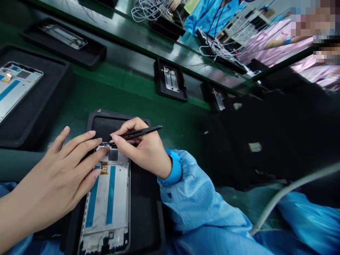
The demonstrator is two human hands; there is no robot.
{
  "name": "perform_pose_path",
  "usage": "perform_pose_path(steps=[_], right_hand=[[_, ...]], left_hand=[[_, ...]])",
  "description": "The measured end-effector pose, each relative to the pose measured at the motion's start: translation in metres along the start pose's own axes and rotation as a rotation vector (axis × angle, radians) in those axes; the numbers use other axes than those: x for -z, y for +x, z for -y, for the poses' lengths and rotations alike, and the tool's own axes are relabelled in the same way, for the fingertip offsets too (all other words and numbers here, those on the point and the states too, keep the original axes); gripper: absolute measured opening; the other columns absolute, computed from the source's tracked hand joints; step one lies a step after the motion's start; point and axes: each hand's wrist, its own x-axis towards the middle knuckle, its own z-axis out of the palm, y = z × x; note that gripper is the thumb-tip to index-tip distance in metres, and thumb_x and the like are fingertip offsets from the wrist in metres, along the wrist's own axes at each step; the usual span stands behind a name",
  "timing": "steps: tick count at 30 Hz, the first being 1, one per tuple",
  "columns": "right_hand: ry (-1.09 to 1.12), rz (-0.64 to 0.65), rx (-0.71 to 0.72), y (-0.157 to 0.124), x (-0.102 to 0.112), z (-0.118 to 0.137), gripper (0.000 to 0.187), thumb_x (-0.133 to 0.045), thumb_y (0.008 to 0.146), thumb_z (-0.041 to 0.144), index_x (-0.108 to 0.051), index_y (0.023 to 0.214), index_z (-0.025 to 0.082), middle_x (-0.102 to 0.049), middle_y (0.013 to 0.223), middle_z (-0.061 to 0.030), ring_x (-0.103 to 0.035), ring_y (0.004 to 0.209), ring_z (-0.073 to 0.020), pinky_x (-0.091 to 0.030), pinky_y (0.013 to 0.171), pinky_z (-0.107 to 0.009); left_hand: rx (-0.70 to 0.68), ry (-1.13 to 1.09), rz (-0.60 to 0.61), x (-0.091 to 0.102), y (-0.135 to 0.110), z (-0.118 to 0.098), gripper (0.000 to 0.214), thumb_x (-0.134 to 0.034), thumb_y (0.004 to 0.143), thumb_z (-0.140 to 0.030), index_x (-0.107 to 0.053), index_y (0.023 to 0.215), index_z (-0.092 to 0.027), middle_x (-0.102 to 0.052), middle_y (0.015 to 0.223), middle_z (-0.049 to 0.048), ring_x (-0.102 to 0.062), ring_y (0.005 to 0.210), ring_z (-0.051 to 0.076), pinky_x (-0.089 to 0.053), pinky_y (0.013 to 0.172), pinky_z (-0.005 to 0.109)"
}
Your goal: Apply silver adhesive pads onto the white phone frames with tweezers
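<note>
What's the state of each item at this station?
left hand: open, fingertips on the phone frame's top end
right hand: pinching tweezers
black tweezers: held, tips just above the frame
phone frame: flat in tray, face up
black tray: holding the frame
orange flex strip: lying on the frame

Phone frame (107, 205) on a tray (145, 219)

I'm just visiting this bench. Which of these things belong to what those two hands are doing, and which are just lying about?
Part of the job:
the right hand holding black tweezers
the left hand touching the phone frame
the black tray under that frame

Lying about:
another phone frame in its own black tray
white cables farther off
</note>
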Motion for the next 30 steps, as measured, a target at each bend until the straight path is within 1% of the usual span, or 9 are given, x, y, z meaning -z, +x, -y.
perform_pose_path(steps=[5,8,12,18,23,27,30], right_hand=[[-0.036,0.002,-0.001,-0.0002,-0.0018,0.0020,0.016,-0.064,0.085,0.034,-0.054,0.085,0.022,-0.063,0.080,0.0019,-0.063,0.068,-0.0105,-0.052,0.065,-0.024],[-0.051,-0.006,0.024,-0.0005,-0.0021,0.0026,0.015,-0.064,0.086,0.033,-0.055,0.085,0.021,-0.063,0.081,0.0019,-0.062,0.068,-0.0100,-0.052,0.066,-0.023],[-0.053,-0.001,0.036,-0.0006,-0.0022,0.0031,0.014,-0.064,0.085,0.031,-0.054,0.085,0.021,-0.062,0.079,0.0023,-0.063,0.067,-0.0099,-0.052,0.065,-0.023],[-0.197,0.015,0.108,-0.0004,-0.0025,0.0054,0.007,-0.060,0.087,0.026,-0.055,0.086,0.021,-0.065,0.084,0.0003,-0.065,0.075,-0.0118,-0.052,0.070,-0.024],[-0.113,0.015,0.032,0.0012,-0.0023,0.0035,0.012,-0.061,0.086,0.029,-0.052,0.086,0.022,-0.063,0.080,0.0023,-0.065,0.072,-0.0114,-0.053,0.068,-0.024],[-0.118,0.010,0.038,0.0017,-0.0063,0.0060,0.011,-0.062,0.086,0.028,-0.053,0.086,0.022,-0.063,0.085,0.0009,-0.066,0.075,-0.0119,-0.055,0.070,-0.024],[-0.147,-0.027,0.026,0.0015,-0.0070,0.0081,0.010,-0.062,0.086,0.027,-0.053,0.084,0.022,-0.063,0.084,0.0011,-0.066,0.072,-0.0114,-0.054,0.068,-0.023]], left_hand=[[0.001,-0.007,-0.001,-0.0003,-0.0004,0.0008,0.043,-0.040,0.093,-0.031,-0.051,0.132,-0.020,-0.055,0.133,0.0098,-0.040,0.134,0.030,-0.017,0.116,0.057],[0.001,-0.007,0.003,0.0000,-0.0005,0.0009,0.043,-0.039,0.093,-0.031,-0.051,0.133,-0.018,-0.055,0.134,0.0098,-0.039,0.135,0.029,-0.017,0.116,0.056],[0.005,-0.008,-0.003,-0.0011,0.0001,0.0004,0.043,-0.039,0.093,-0.031,-0.050,0.133,-0.019,-0.055,0.134,0.0088,-0.039,0.135,0.029,-0.016,0.117,0.055],[0.005,-0.019,0.002,-0.0026,-0.0020,0.0021,0.044,-0.039,0.093,-0.031,-0.048,0.135,-0.021,-0.055,0.134,0.0083,-0.039,0.135,0.029,-0.018,0.116,0.057],[0.019,-0.039,0.022,-0.0022,-0.0041,0.0045,0.046,-0.040,0.092,-0.033,-0.046,0.138,-0.024,-0.055,0.133,0.0070,-0.039,0.135,0.029,-0.017,0.118,0.057],[0.017,-0.036,0.025,-0.0018,-0.0017,0.0046,0.046,-0.041,0.092,-0.033,-0.047,0.137,-0.023,-0.056,0.130,0.0076,-0.040,0.134,0.028,-0.019,0.118,0.056],[0.021,-0.034,0.024,-0.0014,-0.0006,0.0050,0.045,-0.041,0.092,-0.034,-0.049,0.135,-0.023,-0.057,0.129,0.0078,-0.041,0.133,0.028,-0.018,0.118,0.056]])
